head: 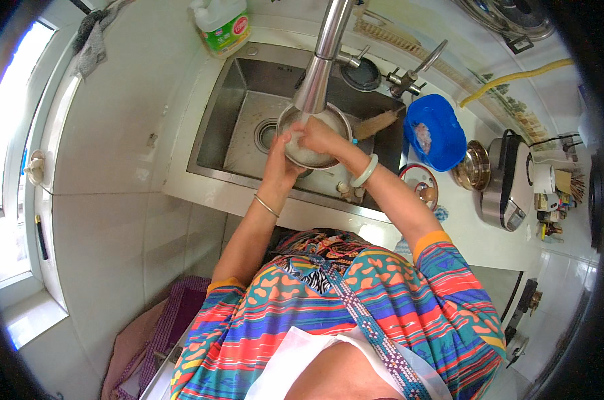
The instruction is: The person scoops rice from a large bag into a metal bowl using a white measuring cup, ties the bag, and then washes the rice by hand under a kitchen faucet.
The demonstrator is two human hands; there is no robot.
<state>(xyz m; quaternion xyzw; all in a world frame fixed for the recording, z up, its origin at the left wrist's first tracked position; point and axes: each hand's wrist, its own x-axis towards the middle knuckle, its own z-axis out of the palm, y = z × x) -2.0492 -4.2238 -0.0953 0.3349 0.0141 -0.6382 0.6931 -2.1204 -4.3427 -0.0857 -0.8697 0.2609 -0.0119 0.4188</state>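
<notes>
In the sink, my left hand grips the near left side of a round metal bowl. Whitish contents, which look like rice in cloudy water, lie inside it. My right hand reaches in from the right, its fingers bent down at the contents; whether they are closed around any of it is hidden. Just above the bowl hangs the spout of a steel faucet. The stainless steel sink surrounds the bowl, with its drain to the left.
A brush-like bundle leans in the sink's right side. On the counter stand a blue plastic basin holding something pale, a metal pot, a glass lid and a rice cooker. A detergent jug occupies the back left corner.
</notes>
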